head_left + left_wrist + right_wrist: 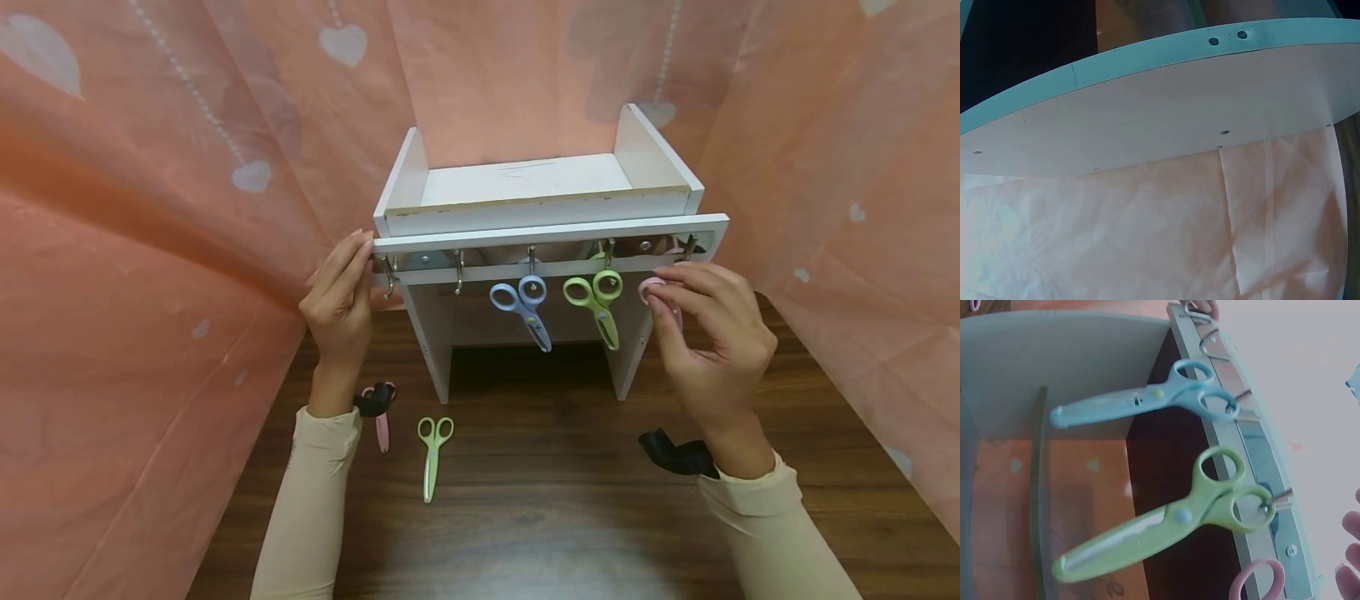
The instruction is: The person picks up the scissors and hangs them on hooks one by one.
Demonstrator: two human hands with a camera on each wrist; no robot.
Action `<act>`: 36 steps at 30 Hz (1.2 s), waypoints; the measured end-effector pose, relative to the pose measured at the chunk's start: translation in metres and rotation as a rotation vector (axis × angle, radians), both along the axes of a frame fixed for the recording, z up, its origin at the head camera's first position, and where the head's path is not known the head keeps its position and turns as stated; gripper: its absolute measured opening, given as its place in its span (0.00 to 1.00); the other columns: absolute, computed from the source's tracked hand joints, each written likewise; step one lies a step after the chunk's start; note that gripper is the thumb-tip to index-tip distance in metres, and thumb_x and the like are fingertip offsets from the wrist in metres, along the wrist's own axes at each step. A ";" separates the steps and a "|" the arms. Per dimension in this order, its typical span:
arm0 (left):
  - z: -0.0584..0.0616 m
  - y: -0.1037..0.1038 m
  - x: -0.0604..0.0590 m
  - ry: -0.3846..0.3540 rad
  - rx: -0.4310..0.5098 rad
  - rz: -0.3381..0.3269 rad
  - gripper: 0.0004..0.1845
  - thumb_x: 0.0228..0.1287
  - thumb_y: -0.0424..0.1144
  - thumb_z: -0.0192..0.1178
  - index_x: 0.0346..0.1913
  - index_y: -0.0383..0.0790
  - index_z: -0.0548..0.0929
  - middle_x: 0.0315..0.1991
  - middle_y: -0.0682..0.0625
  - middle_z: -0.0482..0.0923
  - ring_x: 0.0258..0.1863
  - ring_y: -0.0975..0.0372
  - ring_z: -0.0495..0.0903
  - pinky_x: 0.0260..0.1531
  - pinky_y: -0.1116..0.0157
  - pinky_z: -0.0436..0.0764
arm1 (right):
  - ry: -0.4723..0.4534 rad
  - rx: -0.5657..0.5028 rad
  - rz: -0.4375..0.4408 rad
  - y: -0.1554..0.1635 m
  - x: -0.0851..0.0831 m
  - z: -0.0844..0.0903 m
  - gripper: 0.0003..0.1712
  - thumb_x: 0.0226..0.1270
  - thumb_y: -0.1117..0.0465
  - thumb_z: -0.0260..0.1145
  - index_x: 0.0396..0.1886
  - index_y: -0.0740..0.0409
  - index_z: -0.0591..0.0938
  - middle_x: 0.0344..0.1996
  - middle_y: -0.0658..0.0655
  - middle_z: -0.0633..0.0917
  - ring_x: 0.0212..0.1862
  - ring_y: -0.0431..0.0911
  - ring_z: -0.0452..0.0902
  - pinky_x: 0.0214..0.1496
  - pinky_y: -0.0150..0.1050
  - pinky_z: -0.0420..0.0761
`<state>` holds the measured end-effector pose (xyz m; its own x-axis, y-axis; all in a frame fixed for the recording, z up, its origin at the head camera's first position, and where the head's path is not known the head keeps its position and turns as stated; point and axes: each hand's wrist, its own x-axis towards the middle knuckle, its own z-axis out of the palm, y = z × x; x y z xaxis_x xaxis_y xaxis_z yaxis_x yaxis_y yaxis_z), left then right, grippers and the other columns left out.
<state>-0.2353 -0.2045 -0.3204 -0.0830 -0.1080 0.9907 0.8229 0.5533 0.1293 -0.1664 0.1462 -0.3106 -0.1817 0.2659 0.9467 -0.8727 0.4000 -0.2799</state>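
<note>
A white shelf stands on the dark wood table with a metal hook rail under its front board. Blue scissors and green scissors hang from hooks by their handles. My right hand pinches pink scissors by the handle, just below the rightmost hook. My left hand grips the left end of the front board. In the right wrist view the blue scissors, the green scissors and a pink handle ring show along the rail.
Another green pair of scissors lies on the table in front of the shelf. A pink pair lies next to it, partly behind my left wrist strap. Peach cloth with hearts closes in both sides and the back.
</note>
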 end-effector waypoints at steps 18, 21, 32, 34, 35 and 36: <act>0.000 0.000 -0.001 -0.001 -0.007 -0.009 0.16 0.56 0.13 0.65 0.46 0.28 0.89 0.48 0.36 0.87 0.51 0.43 0.85 0.56 0.53 0.83 | -0.061 -0.087 -0.053 0.022 -0.022 0.010 0.06 0.60 0.70 0.73 0.34 0.70 0.90 0.43 0.67 0.89 0.53 0.63 0.82 0.65 0.53 0.78; 0.000 0.000 -0.001 0.001 -0.010 -0.008 0.16 0.56 0.13 0.65 0.46 0.28 0.89 0.48 0.36 0.87 0.51 0.43 0.85 0.56 0.53 0.83 | -0.064 -0.085 -0.052 0.025 -0.026 0.011 0.06 0.60 0.70 0.73 0.35 0.71 0.90 0.44 0.67 0.89 0.55 0.62 0.82 0.66 0.53 0.78; -0.001 -0.002 0.000 -0.007 -0.005 -0.007 0.16 0.56 0.13 0.65 0.46 0.28 0.89 0.48 0.36 0.87 0.51 0.43 0.85 0.56 0.53 0.83 | -0.078 -0.080 -0.054 0.035 -0.041 0.012 0.08 0.59 0.72 0.73 0.39 0.70 0.90 0.46 0.64 0.89 0.56 0.58 0.83 0.67 0.52 0.78; 0.000 -0.001 0.000 -0.005 -0.007 -0.014 0.16 0.56 0.13 0.65 0.46 0.28 0.89 0.48 0.36 0.87 0.51 0.42 0.84 0.56 0.53 0.83 | -0.081 -0.081 -0.049 0.036 -0.043 0.011 0.08 0.59 0.72 0.73 0.40 0.70 0.90 0.46 0.64 0.89 0.56 0.58 0.83 0.66 0.52 0.78; 0.001 -0.001 0.001 -0.004 -0.008 -0.016 0.16 0.56 0.13 0.65 0.46 0.28 0.89 0.48 0.36 0.87 0.51 0.42 0.84 0.56 0.53 0.83 | -0.081 -0.081 -0.046 0.037 -0.044 0.010 0.08 0.59 0.72 0.73 0.40 0.70 0.90 0.46 0.65 0.89 0.56 0.58 0.83 0.66 0.52 0.78; 0.002 0.000 0.002 -0.002 -0.008 -0.016 0.16 0.56 0.13 0.65 0.46 0.27 0.89 0.47 0.35 0.86 0.51 0.41 0.84 0.56 0.53 0.83 | -0.082 -0.081 -0.045 0.037 -0.044 0.010 0.08 0.59 0.72 0.73 0.39 0.70 0.90 0.45 0.65 0.89 0.56 0.58 0.84 0.66 0.52 0.78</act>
<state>-0.2332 -0.2041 -0.3185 -0.0864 -0.0988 0.9913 0.8315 0.5409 0.1264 -0.2108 0.1831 -0.3002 -0.2437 0.3507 0.9042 -0.8274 0.4112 -0.3825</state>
